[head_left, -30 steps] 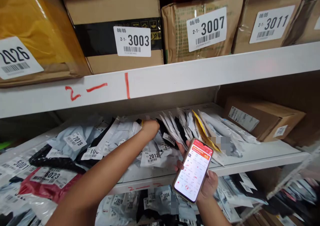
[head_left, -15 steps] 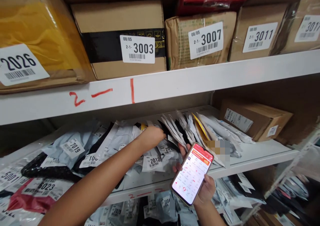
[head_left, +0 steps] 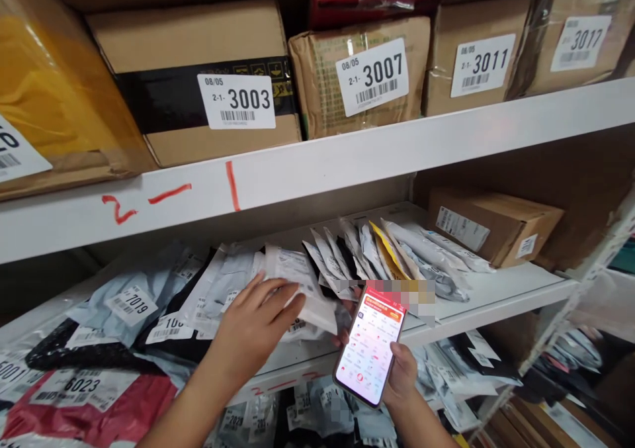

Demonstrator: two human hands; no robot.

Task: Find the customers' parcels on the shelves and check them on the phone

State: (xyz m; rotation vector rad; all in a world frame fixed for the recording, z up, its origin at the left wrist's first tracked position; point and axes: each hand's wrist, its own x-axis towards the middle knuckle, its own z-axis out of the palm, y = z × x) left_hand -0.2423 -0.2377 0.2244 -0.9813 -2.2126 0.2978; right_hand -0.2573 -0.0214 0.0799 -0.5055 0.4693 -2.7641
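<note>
My left hand [head_left: 253, 325] grips a flat white parcel bag [head_left: 300, 286] and holds it tilted above the row of small bagged parcels [head_left: 367, 253] on the middle shelf [head_left: 496, 299]. My right hand [head_left: 399, 378] holds a smartphone [head_left: 370, 345] with a lit red and white screen, just in front of the shelf edge. Grey, black and white poly bags with numbered labels, such as 7019 [head_left: 131, 302], lie to the left of my left hand.
The upper shelf [head_left: 347, 163], marked 2-1 in red, carries cardboard boxes labelled 3003 [head_left: 198, 81], 3007 [head_left: 360, 74], 3011 [head_left: 479, 57] and 3017 [head_left: 578, 38]. A brown box [head_left: 491, 226] sits at the right of the middle shelf. More bagged parcels fill the shelf below.
My left hand came back out of the upright bags toward me with a white parcel bag in it. The phone hand stayed about level; the view shifted right.
</note>
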